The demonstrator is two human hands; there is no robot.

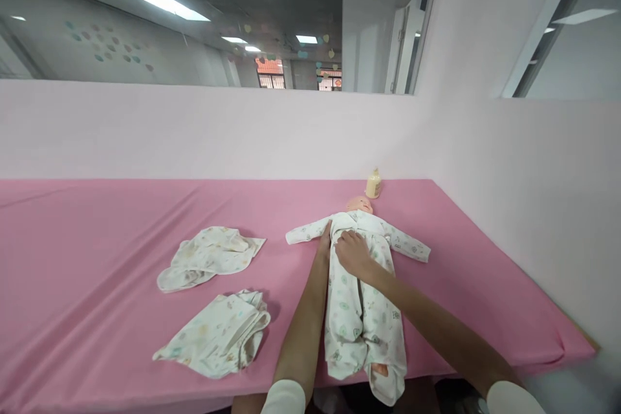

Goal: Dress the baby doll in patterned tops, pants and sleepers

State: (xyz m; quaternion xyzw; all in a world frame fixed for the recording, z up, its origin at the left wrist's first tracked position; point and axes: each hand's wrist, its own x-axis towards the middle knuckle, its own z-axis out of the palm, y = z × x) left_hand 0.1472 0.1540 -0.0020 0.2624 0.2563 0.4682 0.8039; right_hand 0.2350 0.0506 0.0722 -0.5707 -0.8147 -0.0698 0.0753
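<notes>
A baby doll lies on its back, wearing a white printed long-sleeved top with both sleeves spread wide. White printed baby pants cover its lower body, and a bit of skin-coloured leg shows at the lower right cuff. My right hand rests on the front of the pants near the waist, its fingers curled down onto the fabric. Against the doll's left-hand side in view is my left hand, at waist height; its thumb side points up and its other fingers are hidden by the doll and clothing.
Two crumpled white printed cloths, an upper one and a lower one, lie to the left on the pink-covered table. A pale yellow bottle stands behind the doll's head by the wall.
</notes>
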